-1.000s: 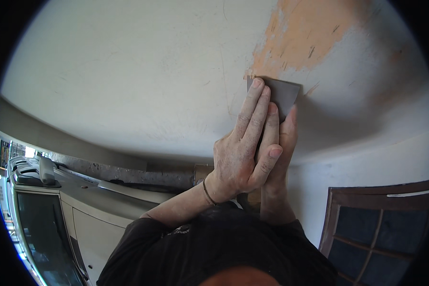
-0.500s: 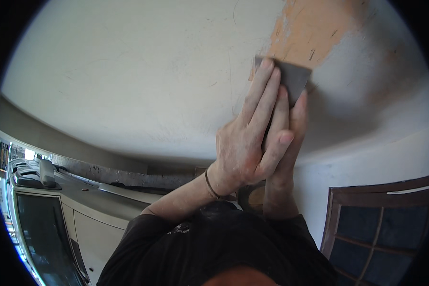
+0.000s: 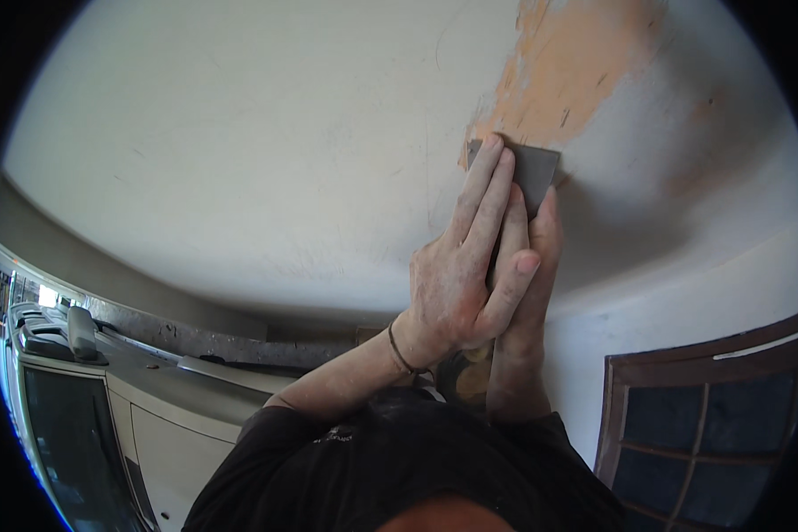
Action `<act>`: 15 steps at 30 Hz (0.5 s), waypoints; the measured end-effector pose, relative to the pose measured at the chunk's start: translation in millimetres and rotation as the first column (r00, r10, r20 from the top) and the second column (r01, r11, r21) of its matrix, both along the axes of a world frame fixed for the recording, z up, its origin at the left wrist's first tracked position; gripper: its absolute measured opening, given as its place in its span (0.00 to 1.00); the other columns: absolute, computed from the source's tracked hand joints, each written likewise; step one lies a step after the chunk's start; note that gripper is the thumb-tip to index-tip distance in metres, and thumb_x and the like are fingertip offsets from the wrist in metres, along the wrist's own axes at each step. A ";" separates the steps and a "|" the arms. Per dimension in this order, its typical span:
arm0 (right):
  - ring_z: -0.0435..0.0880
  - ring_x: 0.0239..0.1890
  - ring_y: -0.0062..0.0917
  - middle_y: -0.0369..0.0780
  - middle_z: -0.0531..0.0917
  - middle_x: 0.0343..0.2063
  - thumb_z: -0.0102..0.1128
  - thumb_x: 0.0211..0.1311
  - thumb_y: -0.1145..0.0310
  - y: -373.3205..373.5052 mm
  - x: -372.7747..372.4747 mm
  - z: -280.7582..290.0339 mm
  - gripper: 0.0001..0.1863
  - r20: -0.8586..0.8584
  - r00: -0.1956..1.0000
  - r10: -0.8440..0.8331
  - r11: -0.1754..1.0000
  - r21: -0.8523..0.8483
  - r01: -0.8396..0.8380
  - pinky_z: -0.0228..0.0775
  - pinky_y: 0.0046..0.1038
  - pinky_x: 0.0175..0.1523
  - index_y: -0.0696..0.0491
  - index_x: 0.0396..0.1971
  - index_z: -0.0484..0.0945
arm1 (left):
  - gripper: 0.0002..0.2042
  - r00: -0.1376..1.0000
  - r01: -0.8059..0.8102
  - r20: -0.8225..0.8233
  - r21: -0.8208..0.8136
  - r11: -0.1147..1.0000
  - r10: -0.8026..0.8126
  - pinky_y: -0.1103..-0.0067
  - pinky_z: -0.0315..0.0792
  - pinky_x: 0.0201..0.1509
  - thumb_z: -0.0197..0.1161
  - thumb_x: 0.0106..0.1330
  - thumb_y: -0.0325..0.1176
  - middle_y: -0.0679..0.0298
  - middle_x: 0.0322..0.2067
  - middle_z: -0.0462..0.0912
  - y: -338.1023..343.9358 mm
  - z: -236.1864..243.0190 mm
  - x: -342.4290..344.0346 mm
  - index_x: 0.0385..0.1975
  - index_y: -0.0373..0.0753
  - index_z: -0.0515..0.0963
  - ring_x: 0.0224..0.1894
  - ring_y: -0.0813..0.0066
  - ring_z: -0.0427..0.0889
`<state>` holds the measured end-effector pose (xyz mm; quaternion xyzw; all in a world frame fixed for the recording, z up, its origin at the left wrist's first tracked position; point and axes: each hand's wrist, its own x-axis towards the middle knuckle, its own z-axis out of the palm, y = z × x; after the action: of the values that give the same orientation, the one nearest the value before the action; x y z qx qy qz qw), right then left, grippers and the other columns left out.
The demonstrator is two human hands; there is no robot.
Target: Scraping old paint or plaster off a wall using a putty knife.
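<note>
A grey scraper blade (image 3: 535,171) lies against the pale overhead surface (image 3: 284,133), at the lower tip of a peach, scraped-looking patch (image 3: 569,62). My left hand (image 3: 465,275) lies over the scraper, its dusty fingers long and pressed together, fingertips on the blade. My right hand (image 3: 541,257) is beneath and to the right of the left one, gripping the scraper; much of it and the tool's handle are hidden. A dark shadow spreads to the right of the blade.
A dark wooden frame with several panes (image 3: 700,417) is at lower right, beside a white wall (image 3: 576,337). At lower left stand a beige cabinet (image 3: 177,457) with a dark glass panel (image 3: 66,443) and grey objects on top (image 3: 80,332). My dark-shirted body fills the lower middle.
Both hands and the scraper moved up and right half a second ago, then back down and slightly left, ending a little higher and right of where they were a second ago.
</note>
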<state>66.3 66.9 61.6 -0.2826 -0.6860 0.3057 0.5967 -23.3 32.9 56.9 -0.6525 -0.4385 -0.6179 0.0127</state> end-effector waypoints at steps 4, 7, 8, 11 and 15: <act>0.79 0.40 0.30 0.46 0.80 0.38 0.49 0.75 0.57 -2.6 -1.7 -7.3 0.21 -0.044 0.997 0.065 0.982 -0.175 -0.072 0.73 0.31 0.44 0.63 0.48 0.67 | 0.30 0.996 -0.030 -0.082 0.004 1.000 0.030 0.72 0.81 0.52 0.52 0.73 0.43 0.35 0.69 0.59 -0.5 -12.5 -5.7 0.63 0.20 0.66 0.67 0.44 0.70; 0.80 0.40 0.34 0.46 0.80 0.39 0.49 0.75 0.57 12.7 -1.8 -8.6 0.21 -0.012 1.000 -0.026 0.995 0.096 0.027 0.73 0.33 0.46 0.63 0.50 0.67 | 0.30 0.996 -0.025 -0.087 0.071 0.997 0.032 0.73 0.81 0.49 0.54 0.72 0.42 0.36 0.70 0.60 9.5 -9.9 -5.8 0.64 0.20 0.66 0.65 0.46 0.74; 0.80 0.41 0.35 0.46 0.80 0.40 0.49 0.75 0.58 14.9 0.2 -6.8 0.21 0.011 0.996 -0.085 0.976 0.204 0.081 0.73 0.34 0.46 0.64 0.50 0.67 | 0.30 0.991 -0.050 -0.116 0.089 0.995 0.060 0.73 0.82 0.48 0.53 0.72 0.41 0.36 0.69 0.60 13.1 2.6 -6.8 0.64 0.19 0.65 0.64 0.46 0.74; 0.80 0.44 0.36 0.47 0.80 0.44 0.47 0.77 0.59 9.6 2.6 14.3 0.21 0.037 0.999 -0.005 0.967 0.256 -0.005 0.73 0.35 0.50 0.64 0.52 0.67 | 0.27 0.989 -0.040 -0.142 0.050 0.998 0.047 0.69 0.78 0.54 0.48 0.74 0.38 0.32 0.68 0.60 3.4 13.9 -3.6 0.62 0.17 0.67 0.67 0.40 0.69; 0.78 0.44 0.33 0.46 0.79 0.42 0.47 0.77 0.59 3.5 -8.7 -14.9 0.19 -0.039 0.999 0.004 0.991 -0.136 -0.009 0.71 0.33 0.50 0.61 0.52 0.69 | 0.25 0.999 -0.003 -0.052 0.019 1.000 0.004 0.65 0.73 0.63 0.43 0.76 0.36 0.30 0.67 0.61 -3.2 -8.8 -0.7 0.60 0.16 0.68 0.70 0.35 0.63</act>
<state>57.6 70.4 46.8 -0.3142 -0.6528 0.3591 0.5883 -24.0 29.7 48.1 -0.6674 -0.4332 -0.6049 0.0315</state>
